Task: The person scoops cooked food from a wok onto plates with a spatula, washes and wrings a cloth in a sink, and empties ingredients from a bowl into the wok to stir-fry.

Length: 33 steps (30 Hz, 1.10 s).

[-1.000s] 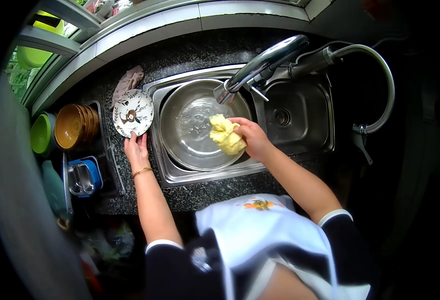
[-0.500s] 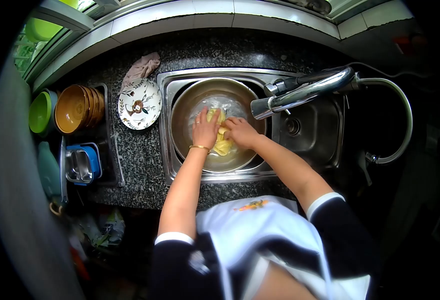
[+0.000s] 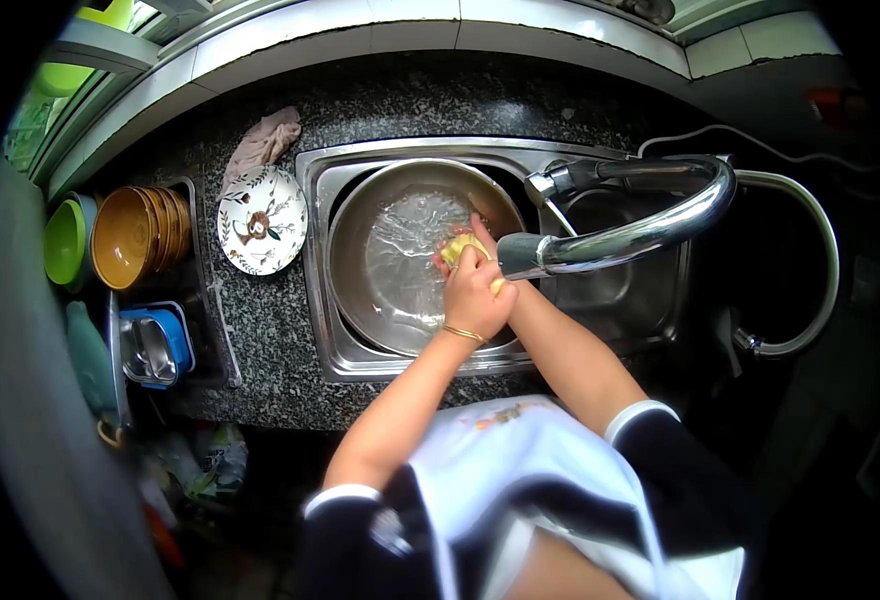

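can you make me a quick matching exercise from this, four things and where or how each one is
Things
1. yellow cloth
2. patterned plate
3. brown bowls
4. metal basin

Places or states
a. nested together, tipped sideways
b. set in the sink, with water in it
c. between the left hand and right hand
d. right beside a pinkish cloth

Right pairs: 1-c, 2-d, 3-a, 4-b

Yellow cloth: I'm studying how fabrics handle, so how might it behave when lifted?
The yellow cloth will probably sag, since it bunches between the left hand and right hand. Held over the water in the basin, it is likely wet, so perhaps heavy for its size.
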Each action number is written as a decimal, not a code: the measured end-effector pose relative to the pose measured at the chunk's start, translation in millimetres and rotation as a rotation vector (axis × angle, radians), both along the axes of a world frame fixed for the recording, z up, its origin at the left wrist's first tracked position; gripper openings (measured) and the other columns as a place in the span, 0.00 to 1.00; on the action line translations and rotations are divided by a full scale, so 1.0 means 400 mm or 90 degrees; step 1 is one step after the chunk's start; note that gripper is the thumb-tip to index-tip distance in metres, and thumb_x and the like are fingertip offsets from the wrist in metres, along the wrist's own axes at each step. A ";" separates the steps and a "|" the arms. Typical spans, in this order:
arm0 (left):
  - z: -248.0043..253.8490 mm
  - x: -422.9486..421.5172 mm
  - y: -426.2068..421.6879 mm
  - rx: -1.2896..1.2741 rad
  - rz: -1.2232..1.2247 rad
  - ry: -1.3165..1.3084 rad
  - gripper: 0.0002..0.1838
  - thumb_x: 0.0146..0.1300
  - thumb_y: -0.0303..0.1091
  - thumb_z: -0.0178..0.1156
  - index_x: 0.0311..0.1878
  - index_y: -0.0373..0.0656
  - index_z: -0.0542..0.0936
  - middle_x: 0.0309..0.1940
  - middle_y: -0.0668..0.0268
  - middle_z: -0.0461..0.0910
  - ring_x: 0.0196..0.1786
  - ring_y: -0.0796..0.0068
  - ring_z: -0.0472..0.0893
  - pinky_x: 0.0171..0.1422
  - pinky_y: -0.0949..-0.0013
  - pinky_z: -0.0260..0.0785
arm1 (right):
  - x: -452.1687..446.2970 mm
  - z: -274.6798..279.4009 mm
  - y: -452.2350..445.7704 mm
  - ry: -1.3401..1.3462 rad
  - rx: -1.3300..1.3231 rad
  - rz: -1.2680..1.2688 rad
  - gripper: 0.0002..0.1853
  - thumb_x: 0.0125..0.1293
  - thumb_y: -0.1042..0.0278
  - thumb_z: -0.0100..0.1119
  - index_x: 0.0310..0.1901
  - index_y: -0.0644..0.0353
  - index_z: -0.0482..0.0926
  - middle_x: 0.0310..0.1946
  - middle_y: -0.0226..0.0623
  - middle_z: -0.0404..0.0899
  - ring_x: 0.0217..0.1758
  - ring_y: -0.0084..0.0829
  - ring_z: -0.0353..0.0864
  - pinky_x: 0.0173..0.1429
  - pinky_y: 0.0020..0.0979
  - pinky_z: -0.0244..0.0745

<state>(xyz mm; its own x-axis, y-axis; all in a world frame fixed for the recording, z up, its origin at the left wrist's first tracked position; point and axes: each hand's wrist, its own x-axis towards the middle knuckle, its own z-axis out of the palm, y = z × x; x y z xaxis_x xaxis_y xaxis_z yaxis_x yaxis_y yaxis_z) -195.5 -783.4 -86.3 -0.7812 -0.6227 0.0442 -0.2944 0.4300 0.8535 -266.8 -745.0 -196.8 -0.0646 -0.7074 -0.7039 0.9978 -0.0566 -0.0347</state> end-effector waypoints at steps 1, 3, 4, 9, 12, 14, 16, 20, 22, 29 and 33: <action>0.051 -0.007 0.007 0.018 -0.049 -0.062 0.10 0.46 0.33 0.57 0.30 0.38 0.76 0.31 0.57 0.71 0.36 0.55 0.73 0.42 0.58 0.66 | -0.007 0.031 -0.008 0.008 -0.025 0.012 0.21 0.66 0.43 0.46 0.41 0.54 0.70 0.35 0.36 0.74 0.36 0.29 0.76 0.37 0.27 0.74; 0.032 -0.017 0.009 -0.008 -0.046 -0.124 0.14 0.46 0.35 0.58 0.37 0.40 0.78 0.28 0.57 0.73 0.35 0.55 0.73 0.41 0.57 0.67 | 0.003 0.009 -0.019 0.028 -0.036 0.008 0.21 0.66 0.42 0.47 0.37 0.54 0.72 0.31 0.34 0.75 0.32 0.27 0.76 0.35 0.25 0.74; 0.023 -0.022 0.010 -0.021 -0.045 -0.155 0.16 0.46 0.37 0.58 0.40 0.42 0.79 0.27 0.57 0.74 0.34 0.55 0.73 0.40 0.57 0.67 | 0.014 -0.011 -0.023 0.040 -0.017 -0.008 0.20 0.65 0.42 0.47 0.36 0.53 0.72 0.29 0.32 0.75 0.30 0.26 0.76 0.34 0.25 0.73; -0.014 -0.028 -0.008 0.030 0.145 -0.071 0.25 0.42 0.38 0.62 0.47 0.40 0.75 0.34 0.56 0.80 0.38 0.54 0.79 0.46 0.61 0.70 | 0.027 -0.002 -0.010 -0.153 -0.353 -0.011 0.15 0.67 0.52 0.50 0.39 0.55 0.74 0.35 0.33 0.76 0.37 0.28 0.78 0.34 0.29 0.75; -0.032 -0.026 -0.021 0.122 0.132 -0.113 0.27 0.41 0.38 0.63 0.49 0.40 0.74 0.36 0.54 0.79 0.40 0.53 0.78 0.46 0.60 0.70 | 0.047 0.010 -0.013 -0.078 -0.173 -0.002 0.12 0.68 0.55 0.48 0.40 0.55 0.73 0.37 0.32 0.75 0.35 0.27 0.76 0.33 0.27 0.73; -0.147 -0.018 -0.044 0.044 0.157 -0.156 0.19 0.47 0.41 0.58 0.42 0.42 0.76 0.36 0.54 0.78 0.38 0.50 0.78 0.44 0.55 0.69 | 0.066 0.025 -0.014 0.018 0.044 0.013 0.11 0.68 0.58 0.46 0.42 0.55 0.72 0.38 0.31 0.74 0.32 0.25 0.74 0.31 0.25 0.70; -0.213 -0.011 -0.146 -0.011 0.197 -0.296 0.15 0.55 0.44 0.52 0.33 0.42 0.77 0.38 0.55 0.78 0.37 0.47 0.78 0.42 0.49 0.68 | 0.068 0.066 0.005 0.065 0.149 0.027 0.10 0.69 0.59 0.44 0.42 0.55 0.71 0.38 0.31 0.74 0.31 0.24 0.73 0.31 0.24 0.69; -0.211 0.076 -0.281 -0.093 0.266 -0.465 0.21 0.61 0.52 0.51 0.49 0.47 0.69 0.44 0.55 0.71 0.47 0.48 0.74 0.44 0.49 0.69 | 0.007 0.050 0.092 0.291 0.146 0.015 0.14 0.70 0.56 0.40 0.50 0.52 0.67 0.44 0.37 0.71 0.33 0.25 0.70 0.49 0.38 0.73; -0.185 0.082 -0.210 -0.183 0.231 -0.456 0.22 0.62 0.49 0.51 0.53 0.44 0.69 0.45 0.53 0.70 0.49 0.46 0.71 0.48 0.52 0.68 | 0.019 0.038 0.096 0.223 0.235 0.075 0.16 0.69 0.54 0.41 0.53 0.51 0.65 0.49 0.38 0.70 0.42 0.30 0.74 0.51 0.44 0.71; -0.094 0.043 0.032 -0.032 -0.023 -0.142 0.11 0.49 0.39 0.57 0.34 0.44 0.78 0.36 0.55 0.77 0.43 0.52 0.76 0.48 0.55 0.69 | 0.033 -0.135 0.058 0.294 -0.189 0.051 0.14 0.69 0.60 0.42 0.50 0.57 0.69 0.44 0.36 0.72 0.45 0.30 0.72 0.51 0.34 0.71; -0.065 0.010 0.027 -0.154 -0.004 -0.116 0.09 0.50 0.37 0.56 0.22 0.42 0.75 0.25 0.53 0.78 0.32 0.50 0.77 0.40 0.55 0.70 | 0.058 -0.074 0.006 0.181 -0.313 -0.059 0.11 0.67 0.59 0.46 0.44 0.56 0.72 0.39 0.35 0.74 0.41 0.28 0.74 0.46 0.31 0.72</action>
<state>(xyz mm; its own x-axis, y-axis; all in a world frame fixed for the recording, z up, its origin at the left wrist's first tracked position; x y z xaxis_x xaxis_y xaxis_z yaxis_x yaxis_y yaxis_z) -191.3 -772.7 -112.5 -0.7940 -0.6059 0.0497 -0.4294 0.6168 0.6597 -243.7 -742.7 -226.6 -0.2812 -0.9293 -0.2396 0.9429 -0.2212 -0.2489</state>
